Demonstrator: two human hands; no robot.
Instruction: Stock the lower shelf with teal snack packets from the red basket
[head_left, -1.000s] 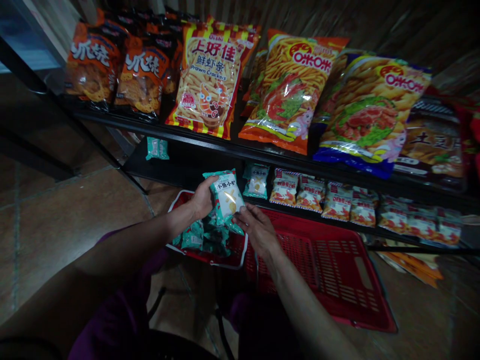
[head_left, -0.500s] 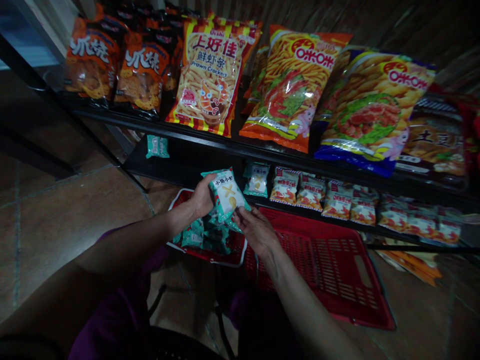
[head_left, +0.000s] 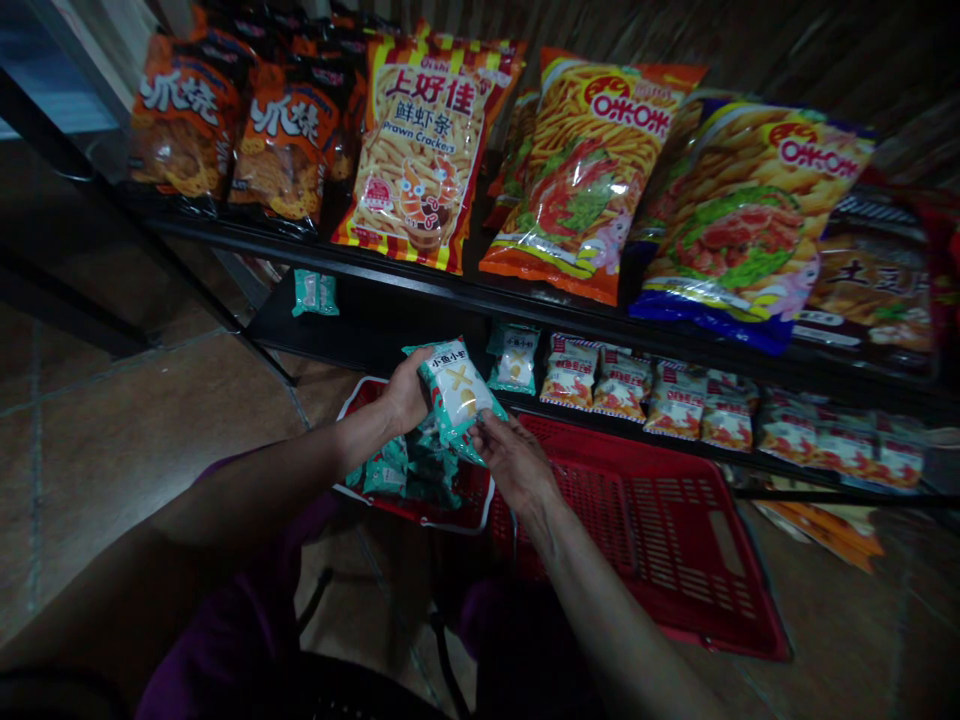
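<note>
Between my two hands is a small teal and white snack bag (head_left: 455, 385), its printed front facing up. My left hand (head_left: 409, 395) is closed on its left edge. The fingers of my right hand (head_left: 514, 455) pinch its lower right corner. Just below the bag, a red shopping basket (head_left: 480, 512) holds several more teal snack bags (head_left: 386, 470). On the lower shelf, a matching teal bag (head_left: 514, 360) stands right behind my hands, and another teal bag (head_left: 315, 293) lies farther left.
Large snack bags, such as the prawn crackers (head_left: 424, 150), fill the black upper shelf (head_left: 352, 262) above my hands. Small white and orange bags (head_left: 570, 375) line the lower shelf to the right. A second red basket (head_left: 675, 520) sits on the tiled floor at right.
The snack bag has tilted slightly in my hands, its lower right corner shifting a little right and down. Both hands keep their hold; the rest looks the same.
</note>
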